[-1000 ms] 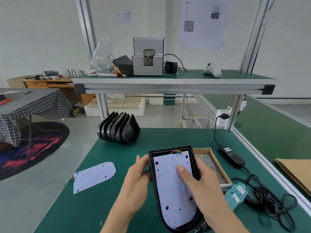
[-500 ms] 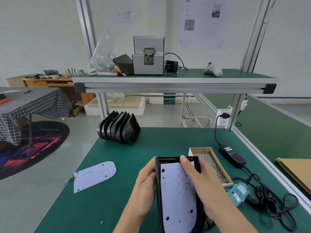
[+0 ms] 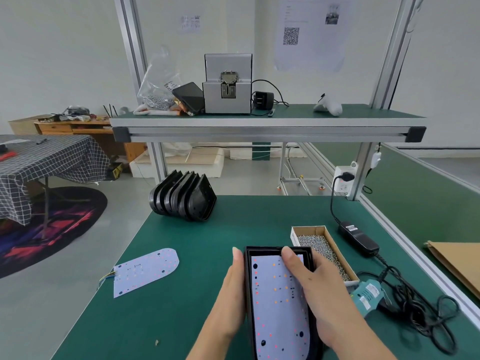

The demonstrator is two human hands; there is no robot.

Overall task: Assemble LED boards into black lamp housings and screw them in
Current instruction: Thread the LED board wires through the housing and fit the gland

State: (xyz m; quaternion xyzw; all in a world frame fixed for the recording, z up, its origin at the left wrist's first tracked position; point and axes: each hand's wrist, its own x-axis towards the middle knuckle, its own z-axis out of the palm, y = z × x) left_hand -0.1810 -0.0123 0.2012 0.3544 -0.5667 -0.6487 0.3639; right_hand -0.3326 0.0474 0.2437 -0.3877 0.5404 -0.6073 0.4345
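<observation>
A black lamp housing [image 3: 270,249] lies on the green mat in front of me with a white LED board [image 3: 275,302] seated inside it. My left hand [image 3: 231,289] holds the housing along its left wall, thumb up by the top left corner. My right hand [image 3: 319,289] grips the right wall, and its thumb presses on the board's top edge. A second LED board [image 3: 146,271] with short wires lies loose on the mat to the left. Several empty black housings [image 3: 183,198] stand stacked at the back.
A cardboard box of screws [image 3: 309,228] sits right of the housing, touching my right hand. A teal electric screwdriver [image 3: 368,294], its power adapter [image 3: 359,236] and tangled cable [image 3: 420,315] lie further right. A shelf [image 3: 259,123] overhangs the back.
The housing has tipped down flatter and come closer to me. My right thumb slid from the board's middle up to its top edge. The wires at the board's top are no longer visible.
</observation>
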